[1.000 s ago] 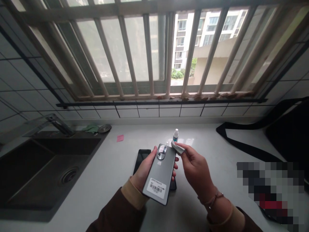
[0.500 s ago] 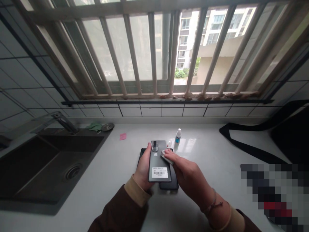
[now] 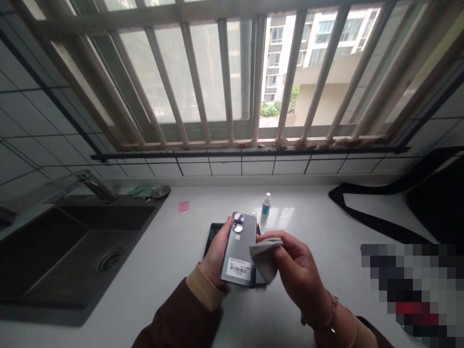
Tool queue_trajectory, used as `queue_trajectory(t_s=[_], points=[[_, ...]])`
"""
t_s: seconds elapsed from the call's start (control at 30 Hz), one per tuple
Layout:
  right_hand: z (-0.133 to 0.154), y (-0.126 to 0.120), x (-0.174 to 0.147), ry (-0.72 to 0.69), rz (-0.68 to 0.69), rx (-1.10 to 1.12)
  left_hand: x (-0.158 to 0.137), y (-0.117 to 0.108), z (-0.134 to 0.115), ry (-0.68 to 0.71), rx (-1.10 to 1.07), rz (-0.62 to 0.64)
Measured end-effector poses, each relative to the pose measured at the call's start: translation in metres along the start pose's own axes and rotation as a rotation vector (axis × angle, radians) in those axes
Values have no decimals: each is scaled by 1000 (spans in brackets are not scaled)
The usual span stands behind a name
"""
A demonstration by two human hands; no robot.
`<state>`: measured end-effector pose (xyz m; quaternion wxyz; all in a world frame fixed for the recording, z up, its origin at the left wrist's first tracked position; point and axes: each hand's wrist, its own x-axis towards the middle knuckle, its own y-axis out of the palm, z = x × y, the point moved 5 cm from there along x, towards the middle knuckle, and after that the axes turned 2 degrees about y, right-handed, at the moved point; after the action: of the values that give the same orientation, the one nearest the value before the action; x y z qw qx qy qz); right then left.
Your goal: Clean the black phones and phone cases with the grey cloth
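Fingers (image 3: 225, 232) of my left hand (image 3: 216, 256) wrap the grey phone (image 3: 238, 251); my right hand (image 3: 297, 270) pinches a grey cloth (image 3: 264, 256).

I see the counter (image 3: 174, 251) under both hands, then the phone, back up, long axis running 6 to 12 o'clock. The cloth touches its right edge, at 3 o'clock from my left fingers. A second dark phone (image 3: 213, 232) lies beneath; a small bottle (image 3: 266, 204) stands at 1 o'clock, apart.
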<state>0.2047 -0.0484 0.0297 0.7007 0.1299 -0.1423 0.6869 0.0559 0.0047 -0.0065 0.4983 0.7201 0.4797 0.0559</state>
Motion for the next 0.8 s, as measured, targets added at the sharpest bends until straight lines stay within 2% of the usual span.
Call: queue_trajectory(t_s=[0.1, 0.17, 0.3, 0.43, 0.53, 0.63, 0.8], points=[[-9, -19, 6, 56, -297, -164, -2, 2, 8, -121, 41, 78], [-9, -21, 10, 8, -331, -275, -3, 3, 14, -184, 65, 147], [-4, -4, 11, -235, -100, -479, -1, -4, 23, -232, 122, 160], [-5, 17, 5, -425, 120, -565, 6, -3, 20, -109, 6, 159], [-2, 25, 1, -463, 231, -525, 9, -1, 17, -73, -78, 137], [5, 30, -3, -475, 342, -440, 8, -3, 13, -80, -81, 43], [19, 37, -11, -478, 492, -262, 2, -8, -7, 106, -25, -75]])
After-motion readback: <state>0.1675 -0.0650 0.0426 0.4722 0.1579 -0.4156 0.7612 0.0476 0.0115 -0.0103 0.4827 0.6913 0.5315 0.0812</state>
